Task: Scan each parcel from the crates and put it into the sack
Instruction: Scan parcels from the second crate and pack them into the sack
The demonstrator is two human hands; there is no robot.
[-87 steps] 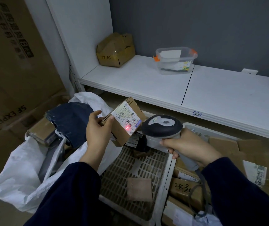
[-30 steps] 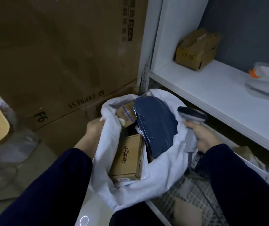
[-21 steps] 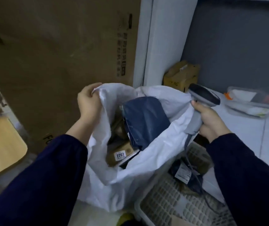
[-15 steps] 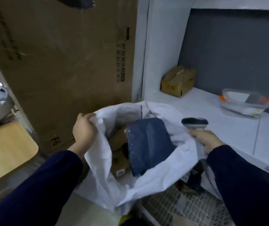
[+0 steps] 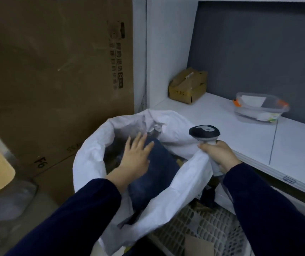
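The white sack [image 5: 177,189] stands open in front of me, its rim pulled up. Inside lies a dark blue soft parcel [image 5: 159,172]. My left hand [image 5: 135,156] is inside the sack mouth with fingers spread flat, pressing on the blue parcel. My right hand [image 5: 218,154] grips the handle of the grey and black barcode scanner [image 5: 204,133] and also pinches the sack's right rim. Other parcels in the sack are hidden under the blue one.
A white perforated crate [image 5: 209,230] sits at lower right with a small brown parcel [image 5: 199,246] in it. The white shelf [image 5: 258,145] holds a cardboard box [image 5: 186,85] and a clear plastic tub [image 5: 258,108]. A large brown carton [image 5: 55,80] stands to the left.
My left hand let go of the sack's left rim and moved into the sack onto the blue parcel. My right hand with the scanner stays at the right rim.
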